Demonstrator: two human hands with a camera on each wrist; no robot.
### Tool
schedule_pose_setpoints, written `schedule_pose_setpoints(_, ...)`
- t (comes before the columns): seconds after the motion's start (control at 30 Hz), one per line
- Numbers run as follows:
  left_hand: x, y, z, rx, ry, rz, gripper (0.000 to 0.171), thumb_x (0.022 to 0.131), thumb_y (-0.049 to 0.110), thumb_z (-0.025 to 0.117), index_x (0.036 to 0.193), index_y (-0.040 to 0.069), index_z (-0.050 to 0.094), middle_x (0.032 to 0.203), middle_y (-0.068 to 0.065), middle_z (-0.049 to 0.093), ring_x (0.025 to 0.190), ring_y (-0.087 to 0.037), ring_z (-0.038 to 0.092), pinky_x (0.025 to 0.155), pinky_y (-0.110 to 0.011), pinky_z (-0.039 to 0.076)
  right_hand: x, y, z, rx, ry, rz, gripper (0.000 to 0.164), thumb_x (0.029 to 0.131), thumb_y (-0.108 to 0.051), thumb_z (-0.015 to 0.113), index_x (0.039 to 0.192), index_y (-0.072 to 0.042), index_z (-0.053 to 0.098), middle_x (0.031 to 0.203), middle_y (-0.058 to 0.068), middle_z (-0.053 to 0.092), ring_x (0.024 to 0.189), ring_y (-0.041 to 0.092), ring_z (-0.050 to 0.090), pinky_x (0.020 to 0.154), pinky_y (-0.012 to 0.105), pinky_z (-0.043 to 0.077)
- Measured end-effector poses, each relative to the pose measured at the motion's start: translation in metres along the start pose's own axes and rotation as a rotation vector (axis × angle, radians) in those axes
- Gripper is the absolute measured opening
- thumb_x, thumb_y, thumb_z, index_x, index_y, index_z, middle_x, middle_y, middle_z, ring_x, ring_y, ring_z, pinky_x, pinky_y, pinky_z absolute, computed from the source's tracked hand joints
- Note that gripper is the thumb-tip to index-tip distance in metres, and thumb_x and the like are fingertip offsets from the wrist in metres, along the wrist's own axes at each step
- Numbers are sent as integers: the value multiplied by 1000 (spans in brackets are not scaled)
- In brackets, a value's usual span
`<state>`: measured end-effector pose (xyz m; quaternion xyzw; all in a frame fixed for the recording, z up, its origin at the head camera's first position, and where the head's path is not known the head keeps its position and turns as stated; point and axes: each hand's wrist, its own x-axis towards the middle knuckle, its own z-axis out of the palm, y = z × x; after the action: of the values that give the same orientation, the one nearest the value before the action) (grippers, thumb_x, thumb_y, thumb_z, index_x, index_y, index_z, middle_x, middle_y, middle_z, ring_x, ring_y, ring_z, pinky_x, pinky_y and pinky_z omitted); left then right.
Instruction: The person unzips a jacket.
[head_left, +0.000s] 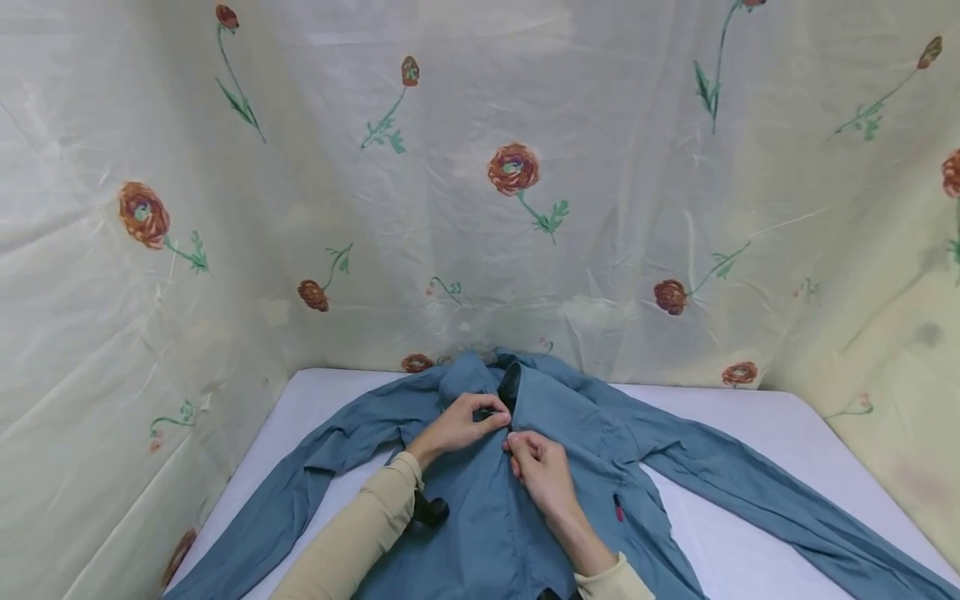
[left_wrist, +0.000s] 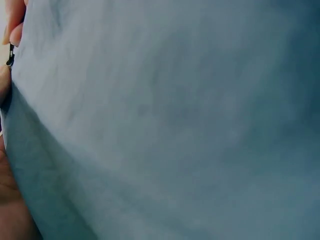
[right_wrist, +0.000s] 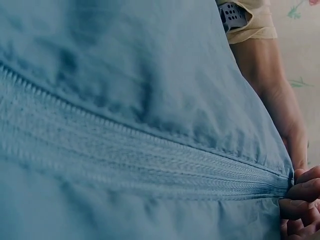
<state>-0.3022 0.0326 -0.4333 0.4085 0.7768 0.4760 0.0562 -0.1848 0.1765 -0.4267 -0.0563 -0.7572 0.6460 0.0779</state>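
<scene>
A blue jacket (head_left: 465,533) lies front up with its sleeves spread to both sides. My left hand (head_left: 465,423) pinches the jacket's front edge just below the collar (head_left: 540,387). Slightly below and to the right, my right hand (head_left: 542,471) has its fingertips curled at the zipper. A black zipper pull (left_wrist: 11,55) shows between the two hands in the left wrist view, its upper end at the right fingers (left_wrist: 16,34). In the right wrist view, the zipper (right_wrist: 150,137) runs toward the fingers. Their exact grip there is partly hidden.
A white table (head_left: 720,508) supports the jacket. Pale floral sheeting (head_left: 600,208) encloses the back and sides. A small red zipper tab (head_left: 618,508) hangs on the jacket's right front. A black device (head_left: 430,510) sits at the left wrist.
</scene>
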Motion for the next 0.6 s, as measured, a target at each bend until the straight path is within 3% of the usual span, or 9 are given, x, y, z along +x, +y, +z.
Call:
schedule_pose_setpoints(0.27, -1, -1, -3, -18, 31, -57, 17, 95, 22, 57, 97, 10, 70, 99, -6, 69, 97, -16, 61, 91, -31, 46, -5, -2, 0, 1, -24, 18, 26, 97, -24, 54, 89, -3, 67, 55, 1, 50, 45, 9, 42, 45, 21, 38)
schedule_pose_setpoints(0.5, -9, 24, -11, -34, 1, -44, 17, 96, 17, 57, 97, 7, 70, 98, -7, 70, 94, -12, 61, 89, -27, 46, -10, 0, 0, -8, -36, 37, 27, 98, -24, 54, 89, -2, 67, 55, 0, 49, 45, 9, 41, 45, 20, 37)
schedule_pose_setpoints(0.6, -9, 23, -12, -30, 10, -46, 19, 96, 18, 57, 99, 4, 69, 98, -7, 70, 95, -13, 61, 89, -30, 46, -11, 1, 0, -18, -38, 42, 28, 98, -25, 54, 90, -2, 67, 55, 0, 50, 46, 8, 42, 45, 21, 38)
